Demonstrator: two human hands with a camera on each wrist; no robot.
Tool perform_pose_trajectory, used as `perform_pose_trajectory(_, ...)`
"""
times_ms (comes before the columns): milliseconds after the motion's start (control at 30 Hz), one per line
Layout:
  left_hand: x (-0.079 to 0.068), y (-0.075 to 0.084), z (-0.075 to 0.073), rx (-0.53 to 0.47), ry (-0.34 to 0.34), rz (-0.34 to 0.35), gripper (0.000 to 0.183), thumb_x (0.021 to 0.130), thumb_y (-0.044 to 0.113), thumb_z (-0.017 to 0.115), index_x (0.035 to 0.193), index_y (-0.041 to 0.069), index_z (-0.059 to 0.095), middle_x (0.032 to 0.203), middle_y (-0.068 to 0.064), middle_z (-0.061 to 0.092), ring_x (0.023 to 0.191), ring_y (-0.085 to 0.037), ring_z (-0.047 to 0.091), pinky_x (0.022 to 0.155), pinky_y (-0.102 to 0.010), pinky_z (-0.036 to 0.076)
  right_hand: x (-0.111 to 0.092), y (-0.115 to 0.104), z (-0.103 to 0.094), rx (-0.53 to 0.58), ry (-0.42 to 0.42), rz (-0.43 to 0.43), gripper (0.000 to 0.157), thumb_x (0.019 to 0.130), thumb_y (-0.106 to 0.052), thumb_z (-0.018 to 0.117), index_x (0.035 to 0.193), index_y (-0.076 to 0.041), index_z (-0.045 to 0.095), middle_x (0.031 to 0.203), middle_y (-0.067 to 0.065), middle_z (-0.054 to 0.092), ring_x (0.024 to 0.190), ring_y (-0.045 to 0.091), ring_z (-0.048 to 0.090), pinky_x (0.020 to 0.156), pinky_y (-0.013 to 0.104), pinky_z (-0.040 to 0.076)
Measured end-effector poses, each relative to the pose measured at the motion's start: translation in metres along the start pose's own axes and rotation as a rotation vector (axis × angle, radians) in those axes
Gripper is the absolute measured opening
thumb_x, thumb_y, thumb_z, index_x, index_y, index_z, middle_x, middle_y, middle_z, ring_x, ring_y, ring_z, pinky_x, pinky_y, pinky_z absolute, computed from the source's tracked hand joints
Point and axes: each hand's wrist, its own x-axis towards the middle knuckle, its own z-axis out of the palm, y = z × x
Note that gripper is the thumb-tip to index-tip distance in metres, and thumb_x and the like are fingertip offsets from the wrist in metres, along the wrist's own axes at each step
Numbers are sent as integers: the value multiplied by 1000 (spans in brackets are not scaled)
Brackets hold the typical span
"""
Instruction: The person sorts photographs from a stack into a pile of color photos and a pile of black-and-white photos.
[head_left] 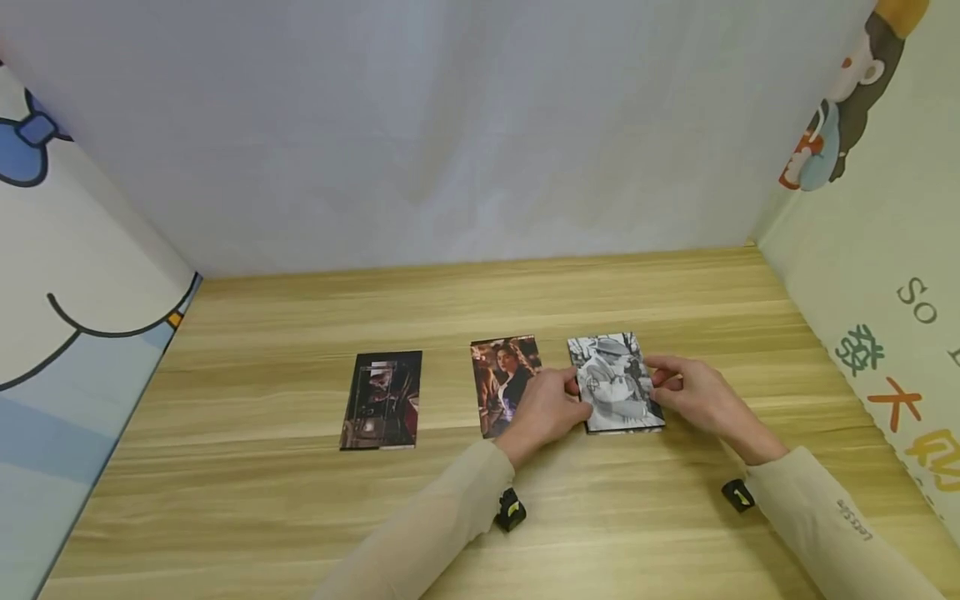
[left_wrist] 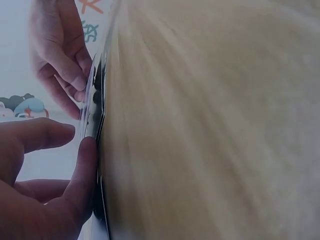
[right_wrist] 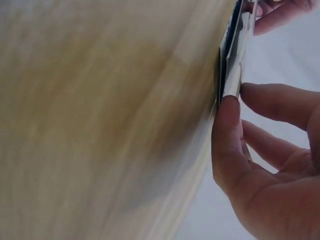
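A black-and-white photo card [head_left: 611, 392] showing a figure in a hat lies on top of a small stack at the right. My left hand [head_left: 546, 408] holds the stack's left edge with thumb and fingertips. Along the opposite edge, my right hand [head_left: 693, 396] grips with bent fingers and thumb. Layered, slightly uneven card edges [right_wrist: 232, 65] show in the right wrist view, with the right thumb [right_wrist: 229, 117] against them. Partly behind the left hand is a colour photo card [head_left: 498, 379] of a person in dark clothes.
Another dark photo card pile [head_left: 382, 400] lies farther left on the wood-grain table [head_left: 262, 358]. A pale curtain [head_left: 450, 133] hangs along the back edge, and printed panels stand at both sides. Black wrist devices [head_left: 511, 510] sit by the sleeves.
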Motion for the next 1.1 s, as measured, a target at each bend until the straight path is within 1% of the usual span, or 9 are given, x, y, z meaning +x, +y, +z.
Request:
perform_pose_trajectory(133, 0, 0, -1, 19, -4, -9, 40, 81, 6, 75, 120, -2, 71, 87, 3, 60, 65, -7, 45, 59, -19, 39, 0, 0, 0, -15, -8, 4, 54, 90, 1, 69, 139, 17, 52, 111, 24, 68, 99, 37, 69, 74, 26, 56)
perform_pose_trajectory(233, 1, -1, -2, 28, -3, -3, 33, 81, 7, 75, 113, 0, 72, 83, 4, 58, 67, -8, 45, 58, -19, 38, 1, 0, -1, -20, -12, 5, 55, 90, 0, 70, 140, 16, 51, 111, 24, 67, 99, 37, 69, 73, 27, 56)
perform_pose_trajectory(333, 0, -2, -2, 30, -5, 8, 11, 81, 7, 74, 87, 6, 66, 78, 5, 53, 64, -8, 43, 56, -20, 35, 2, 1, 0, -22, -21, 2, 55, 90, 0, 70, 140, 17, 51, 110, 24, 67, 98, 37, 68, 74, 28, 56)
perform_pose_trajectory(400, 0, -2, -2, 29, -6, 14, 17, 82, 7, 73, 78, 10, 57, 76, 5, 51, 62, -8, 41, 54, -20, 33, 2, 1, 1, -27, -26, 4, 55, 90, 0, 70, 139, 17, 51, 109, 23, 67, 98, 36, 68, 75, 29, 56)
perform_pose_trajectory(600, -1, -2, -3, 20, -6, 16, 22, 83, 7, 73, 76, 13, 53, 74, 5, 49, 61, -8, 40, 54, -20, 32, 3, 2, 3, -45, -27, 7, 54, 90, 1, 70, 138, 18, 52, 107, 22, 68, 96, 34, 67, 80, 39, 57)
perform_pose_trajectory(833, -3, -1, -4, 15, -15, -7, 21, 84, 9, 74, 76, 12, 55, 73, 4, 49, 60, -9, 41, 53, -20, 33, 4, 0, 5, -48, -28, -2, 53, 90, -1, 71, 137, 18, 54, 106, 20, 68, 96, 33, 67, 82, 40, 58)
perform_pose_trajectory(933, -3, 0, -4, 4, -25, -26, 14, 85, 12, 75, 93, 3, 69, 83, -1, 61, 62, -9, 44, 57, -20, 39, 3, 0, 5, -48, -23, 8, 53, 91, -3, 70, 137, 17, 54, 108, 21, 68, 98, 35, 68, 84, 43, 59)
perform_pose_trajectory(1000, -4, 1, -4, -20, -32, -49, 36, 87, 16, 76, 117, -4, 71, 96, -4, 66, 66, -9, 48, 62, -21, 45, 2, 0, 4, -51, -14, 21, 53, 94, -6, 69, 138, 17, 53, 111, 22, 68, 101, 38, 68, 85, 44, 59)
perform_pose_trajectory(1100, -7, 5, -4, -77, -31, -78, 65, 88, 19, 77, 145, -4, 56, 112, -6, 69, 78, -10, 56, 75, -24, 52, 0, -2, 2, -61, 7, 47, 54, 98, -14, 67, 142, 14, 52, 117, 24, 68, 106, 40, 68, 87, 46, 58)
